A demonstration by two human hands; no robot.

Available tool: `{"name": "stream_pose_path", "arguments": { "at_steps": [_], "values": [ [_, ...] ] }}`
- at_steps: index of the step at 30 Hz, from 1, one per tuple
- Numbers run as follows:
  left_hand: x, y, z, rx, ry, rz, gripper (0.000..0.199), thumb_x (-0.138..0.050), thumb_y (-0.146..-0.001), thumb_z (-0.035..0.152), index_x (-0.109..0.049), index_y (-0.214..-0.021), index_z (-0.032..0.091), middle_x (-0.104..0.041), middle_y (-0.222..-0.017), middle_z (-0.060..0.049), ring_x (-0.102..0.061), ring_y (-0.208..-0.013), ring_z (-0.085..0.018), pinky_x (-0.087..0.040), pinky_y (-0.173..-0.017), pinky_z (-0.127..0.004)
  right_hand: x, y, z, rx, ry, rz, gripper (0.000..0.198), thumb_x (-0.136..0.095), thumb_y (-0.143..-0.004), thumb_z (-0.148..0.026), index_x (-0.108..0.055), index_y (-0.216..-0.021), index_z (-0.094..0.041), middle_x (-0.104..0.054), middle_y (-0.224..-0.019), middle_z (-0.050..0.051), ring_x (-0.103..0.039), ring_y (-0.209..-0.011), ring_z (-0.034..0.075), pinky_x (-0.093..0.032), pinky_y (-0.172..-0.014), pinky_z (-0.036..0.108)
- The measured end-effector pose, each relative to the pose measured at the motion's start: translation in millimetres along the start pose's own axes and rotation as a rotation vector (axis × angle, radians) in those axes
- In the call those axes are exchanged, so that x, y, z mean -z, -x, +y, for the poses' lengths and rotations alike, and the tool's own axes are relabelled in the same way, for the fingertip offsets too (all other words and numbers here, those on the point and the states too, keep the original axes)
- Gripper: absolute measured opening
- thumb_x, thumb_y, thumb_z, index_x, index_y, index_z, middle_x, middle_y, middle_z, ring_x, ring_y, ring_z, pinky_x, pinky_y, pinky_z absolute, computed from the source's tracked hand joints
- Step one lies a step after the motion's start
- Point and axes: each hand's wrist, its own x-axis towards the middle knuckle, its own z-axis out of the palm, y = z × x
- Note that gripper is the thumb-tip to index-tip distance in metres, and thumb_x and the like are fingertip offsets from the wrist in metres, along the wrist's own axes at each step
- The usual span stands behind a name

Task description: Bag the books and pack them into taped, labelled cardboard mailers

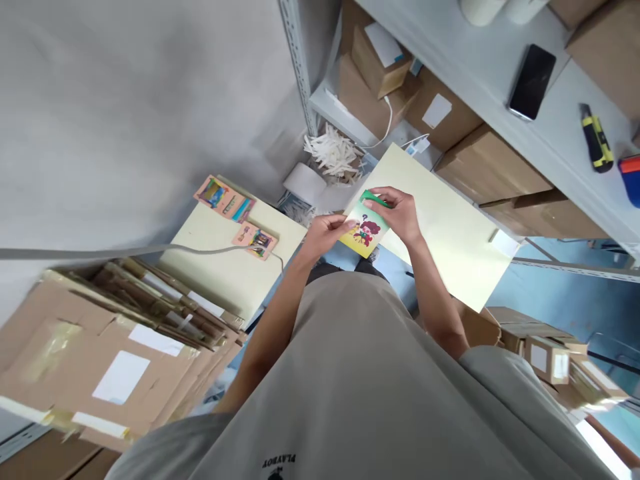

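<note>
Both of my hands hold a flat cartoon-printed card (360,239) in front of my waist. Its print fades from green through white to yellow, with a red-haired figure on it. My left hand (323,235) pinches the left edge, thumb on the printed face. At the upper right edge, my right hand (399,212) grips it with the thumb on top and fingers curled behind. Whether it is a single card or a thin booklet I cannot tell. Behind it lies a pale yellow tabletop (445,233).
A second pale table (215,257) carries a larger pink pack (225,199) and a smaller pink pack (255,240). Flattened cartons (90,353) stand at lower left. The grey shelf (465,73) holds a phone (533,81) and a yellow-black utility knife (596,139). Paper shreds (334,153) lie by the wall.
</note>
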Motion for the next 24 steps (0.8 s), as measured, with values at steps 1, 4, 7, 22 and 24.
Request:
{"name": "stream_pose_path", "arguments": {
  "at_steps": [1, 4, 7, 22, 24],
  "values": [
    [-15, -5, 0, -0.007, 0.012, 0.024, 0.069, -0.1, -0.068, 0.082, -0.09, -0.094, 0.02, -0.088, -0.096, -0.007, -0.081, -0.091, -0.027, -0.063, -0.081, -0.035, 15, 2, 6, -0.013, -0.038, 0.027, 0.064, -0.099, -0.08, -0.075, -0.087, -0.119, -0.025, -0.086, -0.102, 0.004, -0.08, -0.094, 0.024, -0.069, -0.085, 0.038],
    [-58, -23, 1, -0.029, 0.055, 0.113, 0.071, -0.1, -0.068, 0.082, -0.09, -0.097, 0.019, -0.087, -0.094, -0.007, -0.08, -0.088, -0.024, -0.063, -0.079, -0.033, 58, 14, 29, -0.088, -0.174, 0.061, 0.076, -0.099, -0.079, -0.078, -0.08, -0.133, -0.028, -0.086, -0.102, 0.003, -0.082, -0.093, 0.024, -0.071, -0.082, 0.037],
    [-99, -41, 0, -0.036, 0.064, 0.16, 0.07, -0.102, -0.068, 0.079, -0.09, -0.098, 0.018, -0.086, -0.091, -0.006, -0.08, -0.088, -0.024, -0.063, -0.079, -0.032, 92, 27, 50, -0.138, -0.272, 0.115, 0.075, -0.1, -0.077, -0.077, -0.076, -0.128, -0.028, -0.084, -0.091, -0.001, -0.08, -0.087, 0.021, -0.071, -0.081, 0.036],
    [-205, -71, -19, -0.043, 0.016, 0.226, 0.059, -0.099, -0.078, 0.072, -0.092, -0.104, 0.019, -0.087, -0.093, -0.004, -0.082, -0.095, -0.026, -0.067, -0.086, -0.035, 152, 48, 76, 0.065, 0.146, 0.402, 0.038, -0.068, -0.112, -0.062, -0.086, -0.112, -0.029, -0.081, -0.136, 0.012, -0.078, -0.128, 0.031, -0.068, -0.111, 0.051],
    [-214, -71, -21, -0.095, -0.084, 0.19, 0.056, -0.095, -0.083, 0.069, -0.093, -0.109, 0.019, -0.089, -0.105, -0.006, -0.083, -0.105, -0.028, -0.068, -0.093, -0.037, 146, 55, 72, 0.056, 0.19, 0.398, 0.04, -0.066, -0.113, -0.064, -0.087, -0.115, -0.03, -0.079, -0.145, 0.014, -0.074, -0.14, 0.033, -0.064, -0.118, 0.054]
  ]
}}
